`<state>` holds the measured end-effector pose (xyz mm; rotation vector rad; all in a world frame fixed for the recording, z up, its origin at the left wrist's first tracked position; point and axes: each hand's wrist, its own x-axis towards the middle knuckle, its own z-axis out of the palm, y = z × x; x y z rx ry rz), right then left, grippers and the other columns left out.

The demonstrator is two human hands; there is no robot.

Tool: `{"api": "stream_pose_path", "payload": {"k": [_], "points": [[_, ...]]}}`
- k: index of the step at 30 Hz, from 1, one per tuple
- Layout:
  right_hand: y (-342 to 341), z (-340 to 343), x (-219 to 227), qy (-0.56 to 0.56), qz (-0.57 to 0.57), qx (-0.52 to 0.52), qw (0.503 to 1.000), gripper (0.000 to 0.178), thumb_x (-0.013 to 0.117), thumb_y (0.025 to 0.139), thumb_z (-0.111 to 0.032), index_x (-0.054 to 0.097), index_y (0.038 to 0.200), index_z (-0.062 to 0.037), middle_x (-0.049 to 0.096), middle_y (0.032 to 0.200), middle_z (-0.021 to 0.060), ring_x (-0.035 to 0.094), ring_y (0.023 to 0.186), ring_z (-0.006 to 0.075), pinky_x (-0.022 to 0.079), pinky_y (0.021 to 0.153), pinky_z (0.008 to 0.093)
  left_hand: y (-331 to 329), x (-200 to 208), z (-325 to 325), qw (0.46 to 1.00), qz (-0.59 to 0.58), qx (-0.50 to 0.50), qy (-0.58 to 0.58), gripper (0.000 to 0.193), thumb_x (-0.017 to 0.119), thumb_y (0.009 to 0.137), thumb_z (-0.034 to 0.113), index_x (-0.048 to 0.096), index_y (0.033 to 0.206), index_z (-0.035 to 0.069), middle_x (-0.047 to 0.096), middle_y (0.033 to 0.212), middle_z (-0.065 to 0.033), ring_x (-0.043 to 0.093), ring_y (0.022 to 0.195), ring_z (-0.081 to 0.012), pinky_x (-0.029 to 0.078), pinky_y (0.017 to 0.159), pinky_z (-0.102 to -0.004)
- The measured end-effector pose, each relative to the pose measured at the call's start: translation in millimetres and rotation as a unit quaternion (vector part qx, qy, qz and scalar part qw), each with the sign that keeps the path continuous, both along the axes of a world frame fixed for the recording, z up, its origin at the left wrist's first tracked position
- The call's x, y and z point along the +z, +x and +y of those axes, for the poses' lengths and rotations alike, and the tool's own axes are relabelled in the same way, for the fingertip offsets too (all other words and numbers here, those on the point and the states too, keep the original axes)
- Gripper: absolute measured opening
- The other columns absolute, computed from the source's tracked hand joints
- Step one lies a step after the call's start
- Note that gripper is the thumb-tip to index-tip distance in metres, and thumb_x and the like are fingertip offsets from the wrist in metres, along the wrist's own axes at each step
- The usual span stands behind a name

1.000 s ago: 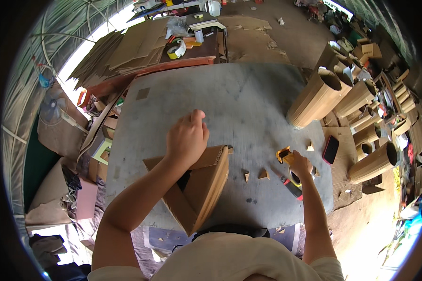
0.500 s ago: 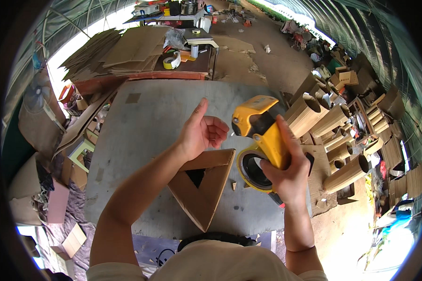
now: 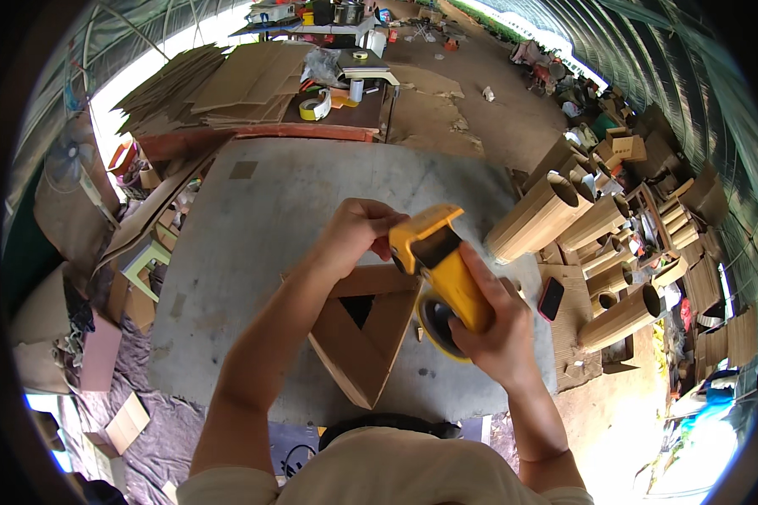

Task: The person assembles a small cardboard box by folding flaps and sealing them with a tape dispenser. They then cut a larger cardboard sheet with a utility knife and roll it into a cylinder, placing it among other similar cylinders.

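My right hand [image 3: 501, 332] is wrapped round the handle of a yellow tape dispenser [image 3: 461, 290], held above the table with its head pointing far and left. A dark-centred roll with a yellow rim [image 3: 440, 326] shows under the handle. My left hand [image 3: 354, 238] is closed, its fingertips pinched together at the dispenser's head. Whatever they grip is too small to make out. Below my hands lies a triangular cardboard frame [image 3: 345, 353], one corner toward me, with a dark opening in its middle. My left wrist and forearm cover part of its left side.
The grey tabletop [image 3: 219, 252] carries a phone [image 3: 551, 299] near its right edge. Cardboard tubes [image 3: 537, 217] stand on the right. Flat cardboard sheets [image 3: 248, 80] are piled on a far table beside a tape roll [image 3: 315, 106]. A fan [image 3: 69, 164] stands at left.
My left hand has gone from loosely open to pinched at the dispenser's head. The dispenser has moved left and tilted with my right hand. The phone has come into fuller view.
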<state>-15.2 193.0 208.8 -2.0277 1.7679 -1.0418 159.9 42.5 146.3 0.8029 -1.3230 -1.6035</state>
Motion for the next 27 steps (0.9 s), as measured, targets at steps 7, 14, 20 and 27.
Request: {"api": "stream_pose_path", "payload": {"k": [7, 14, 20, 27], "points": [[-17, 44, -19, 0.000, 0.069, 0.002, 0.998, 0.075, 0.063, 0.055, -0.002, 0.049, 0.127, -0.0221, 0.049, 0.071, 0.0092, 0.054, 0.056, 0.0263, 0.049, 0.056, 0.0346, 14, -9, -3, 0.984, -0.143, 0.105, -0.027, 0.018, 0.063, 0.080, 0.017, 0.066, 0.077, 0.000, 0.057, 0.058, -0.0036, 0.046, 0.046, -0.0080, 0.039, 0.044, -0.0211], [-10, 35, -27, -0.006, 0.121, 0.012, 0.993, 0.077, 0.062, 0.056, -0.004, 0.047, 0.128, -0.0257, 0.047, 0.072, 0.0089, 0.053, 0.052, 0.0246, 0.049, 0.051, 0.0348, 11, -20, -14, 0.915, -0.374, 0.130, -0.074, 0.014, 0.063, 0.076, 0.018, 0.069, 0.076, 0.005, 0.062, 0.060, -0.0038, 0.054, 0.051, -0.0115, 0.045, 0.050, -0.0287], [-10, 35, -41, 0.001, 0.139, 0.017, 0.990, 0.075, 0.062, 0.058, -0.006, 0.046, 0.129, -0.0257, 0.047, 0.073, 0.0101, 0.052, 0.053, 0.0254, 0.049, 0.051, 0.0340, 5, -30, -28, 0.776, -0.602, -0.159, -0.098, 0.021, 0.063, 0.073, 0.022, 0.070, 0.088, 0.009, 0.067, 0.079, -0.0079, 0.062, 0.068, -0.0191, 0.048, 0.063, -0.0322], [-10, 48, -49, 0.015, 0.105, 0.029, 0.994, 0.082, 0.061, 0.059, -0.003, 0.037, 0.134, -0.0261, 0.048, 0.075, 0.0127, 0.054, 0.056, 0.0278, 0.051, 0.055, 0.0357, 12, -74, -42, 0.718, -0.648, -0.255, -0.002, 0.037, 0.059, 0.075, 0.029, 0.064, 0.106, 0.011, 0.062, 0.105, -0.0111, 0.059, 0.093, -0.0238, 0.044, 0.080, -0.0348]]}}
